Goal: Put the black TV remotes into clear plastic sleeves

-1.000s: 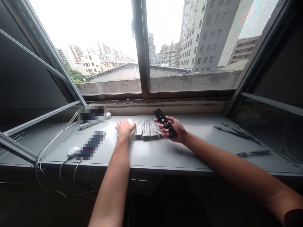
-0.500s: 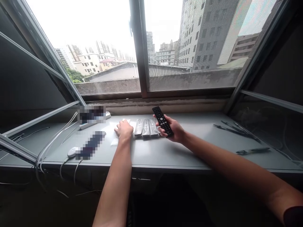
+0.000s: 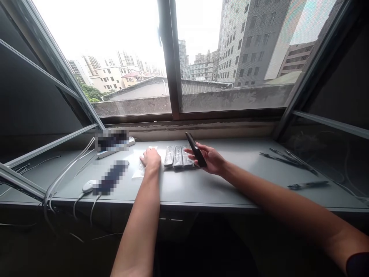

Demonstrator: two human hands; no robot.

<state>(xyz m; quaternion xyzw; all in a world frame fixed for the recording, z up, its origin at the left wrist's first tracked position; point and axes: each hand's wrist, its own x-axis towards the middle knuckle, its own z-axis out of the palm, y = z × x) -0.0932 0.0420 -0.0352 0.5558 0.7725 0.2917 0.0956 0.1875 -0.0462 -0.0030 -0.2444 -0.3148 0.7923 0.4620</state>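
My right hand holds a black remote control above the table, tilted so that its narrow side faces me and the buttons are mostly turned from sight. Under my left hand lies a clear plastic bag; the fingers are curled down onto it, their tips partly hidden. Between the hands, a row of remotes in clear plastic wrap lies side by side on the table. The right end of that row is partly covered by my right hand and its remote.
On the grey table at left are a blurred-out phone-like object, a white charger, cables and a white power strip. Dark pen-like items in plastic lie at right. Metal frame bars and a window bound the table.
The remote in my right hand has turned from showing its buttons to showing its narrow side. My left hand has shifted very slightly, and the plastic bag's near edge lies a bit further left.
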